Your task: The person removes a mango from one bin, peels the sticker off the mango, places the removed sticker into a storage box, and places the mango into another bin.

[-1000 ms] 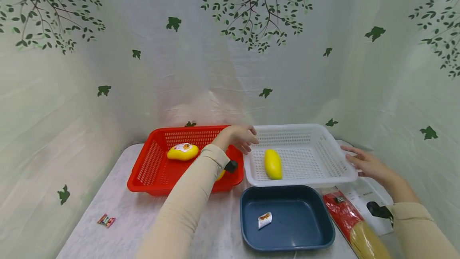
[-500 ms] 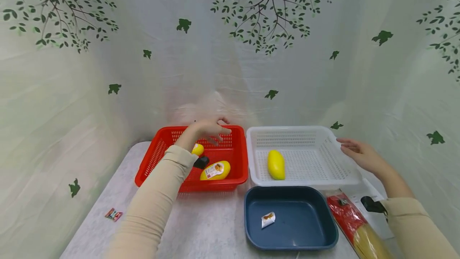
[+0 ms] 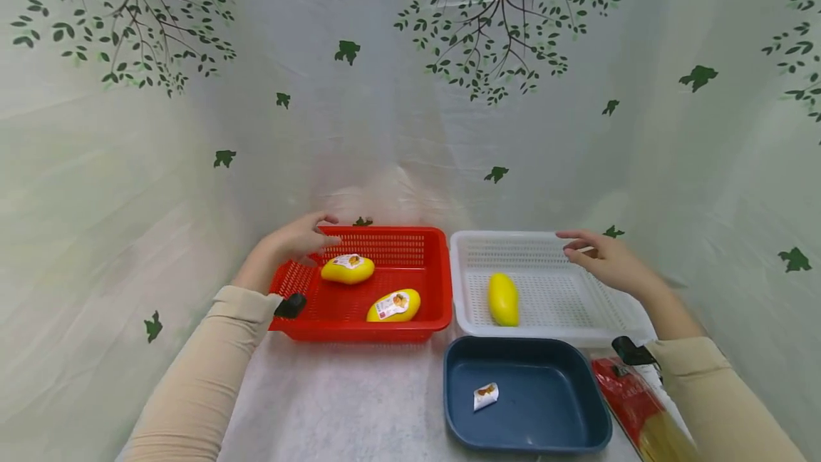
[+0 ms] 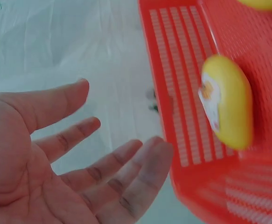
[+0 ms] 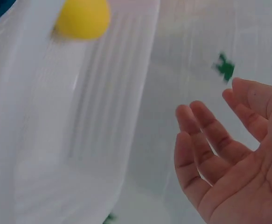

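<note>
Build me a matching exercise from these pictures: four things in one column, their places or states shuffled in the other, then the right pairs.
Column one
1. Left hand
2. Small white scrap
3. Yellow item with no label showing
4. Red-topped packet

Column two
A. Beside the blue tray, on its right in the head view
B. Holding nothing, next to the red basket
C. In the white basket
D. Lying inside the blue tray

Right pairs: 1-B, 2-D, 3-C, 4-A
</note>
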{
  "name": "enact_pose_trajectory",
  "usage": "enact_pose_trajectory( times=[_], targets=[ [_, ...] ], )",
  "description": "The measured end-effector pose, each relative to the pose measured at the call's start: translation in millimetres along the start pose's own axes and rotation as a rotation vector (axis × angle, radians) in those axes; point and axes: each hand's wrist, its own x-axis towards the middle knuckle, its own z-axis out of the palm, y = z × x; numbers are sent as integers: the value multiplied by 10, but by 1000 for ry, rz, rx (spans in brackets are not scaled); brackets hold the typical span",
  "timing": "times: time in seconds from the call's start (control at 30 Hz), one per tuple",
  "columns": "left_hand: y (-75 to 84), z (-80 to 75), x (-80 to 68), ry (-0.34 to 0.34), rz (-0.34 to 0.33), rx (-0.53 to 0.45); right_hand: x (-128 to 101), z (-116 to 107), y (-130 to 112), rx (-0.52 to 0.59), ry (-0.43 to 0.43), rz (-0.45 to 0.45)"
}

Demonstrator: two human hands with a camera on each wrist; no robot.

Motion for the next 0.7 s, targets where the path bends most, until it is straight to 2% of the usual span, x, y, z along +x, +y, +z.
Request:
enact_pose_trajectory(
  times=[0.13,0.27,0.53,0.7],
  targets=[
    [-239,-112,-143,51,-6,71,159,101,-256,41,-52,-43],
    [-443,-163,-289,83,-13,93,333,224,-497,74,-124,-92],
    [-817,-143,-490,83,-56,63,649,512,-995,74,-268,-121],
    [-1029,-83,-547,57,-94,-23,859,705,-1262,61,-385,-146]
  ],
)
